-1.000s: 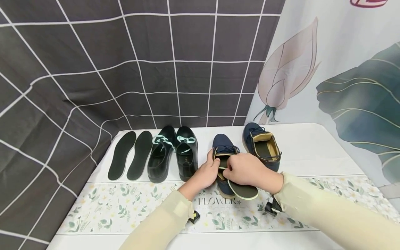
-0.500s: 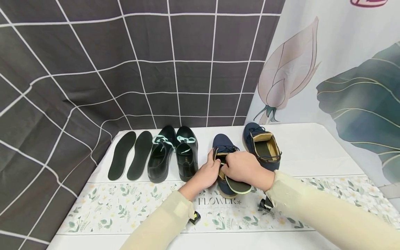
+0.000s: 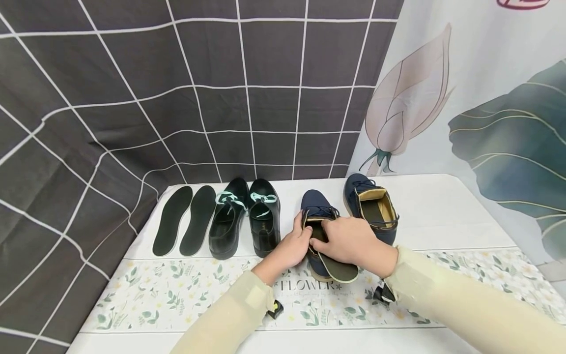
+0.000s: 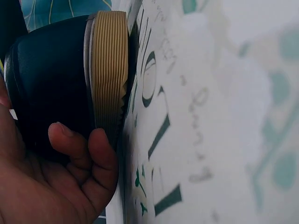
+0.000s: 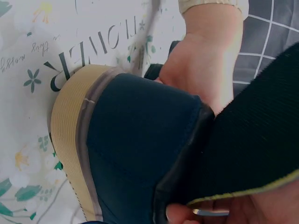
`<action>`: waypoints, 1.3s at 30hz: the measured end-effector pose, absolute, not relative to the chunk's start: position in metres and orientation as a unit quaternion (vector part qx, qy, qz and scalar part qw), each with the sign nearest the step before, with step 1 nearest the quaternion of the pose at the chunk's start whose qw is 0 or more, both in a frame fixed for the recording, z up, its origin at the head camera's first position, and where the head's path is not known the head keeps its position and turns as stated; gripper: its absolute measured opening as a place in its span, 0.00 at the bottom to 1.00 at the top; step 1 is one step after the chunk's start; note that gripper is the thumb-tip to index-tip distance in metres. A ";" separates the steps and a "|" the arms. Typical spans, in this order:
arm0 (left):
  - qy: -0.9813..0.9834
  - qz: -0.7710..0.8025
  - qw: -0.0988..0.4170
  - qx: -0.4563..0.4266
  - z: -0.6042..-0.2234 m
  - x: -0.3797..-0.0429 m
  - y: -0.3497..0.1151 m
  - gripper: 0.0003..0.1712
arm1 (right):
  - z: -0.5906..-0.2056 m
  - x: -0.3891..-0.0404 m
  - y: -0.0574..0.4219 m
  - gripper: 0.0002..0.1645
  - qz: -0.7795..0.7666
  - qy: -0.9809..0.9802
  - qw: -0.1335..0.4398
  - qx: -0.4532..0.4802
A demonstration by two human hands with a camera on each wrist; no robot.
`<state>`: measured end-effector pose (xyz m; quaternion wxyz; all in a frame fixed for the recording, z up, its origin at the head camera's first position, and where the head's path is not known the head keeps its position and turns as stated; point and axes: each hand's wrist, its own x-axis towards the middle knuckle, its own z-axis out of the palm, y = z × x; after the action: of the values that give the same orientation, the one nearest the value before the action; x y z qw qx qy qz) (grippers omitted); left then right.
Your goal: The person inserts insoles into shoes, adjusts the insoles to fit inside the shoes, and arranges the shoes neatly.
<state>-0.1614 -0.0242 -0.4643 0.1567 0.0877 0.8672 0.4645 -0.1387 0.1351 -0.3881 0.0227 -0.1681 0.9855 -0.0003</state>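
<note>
From where I sit, my head feed shows both hands at the nearer navy lace-up shoe (image 3: 315, 199), which stands on the counter (image 3: 435, 209) with its toe pointing away. The left hand (image 3: 289, 246) grips the shoe along its left side, thumb at the collar. The right hand (image 3: 351, 241) pinches an insole (image 3: 341, 268), thumb lying on the upper face. The insole's front part sits in the shoe's opening; its heel end sticks out past the collar, slanting right over the shoe's back. My right wrist feed gives me that shoe's heel and its tan ribbed sole.

Just right of the hands I have the second navy shoe (image 3: 359, 195), angled slightly. On the left stand two black shoes (image 3: 264, 233) with mint laces, side by side, and beyond them two dark insoles (image 3: 197, 221) lie flat. A grid-patterned curtain (image 3: 212, 110) hangs behind.
</note>
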 end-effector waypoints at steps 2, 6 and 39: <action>0.865 0.468 0.162 0.088 -0.465 -0.161 -0.024 0.38 | -0.385 -0.133 0.137 0.31 0.003 0.985 0.033 -0.170; 0.866 0.467 0.160 0.087 -0.464 -0.161 -0.024 0.38 | -0.376 -0.118 0.139 0.37 0.002 0.983 0.049 -0.180; 0.863 0.471 0.161 0.088 -0.465 -0.160 -0.023 0.38 | -0.375 -0.099 0.131 0.27 -0.068 0.967 -0.001 -0.244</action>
<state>-0.1604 -0.0233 -0.4654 0.1606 0.0877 0.8628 0.4712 -0.0993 0.1309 -0.3753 -0.0007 -0.2441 0.9674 -0.0676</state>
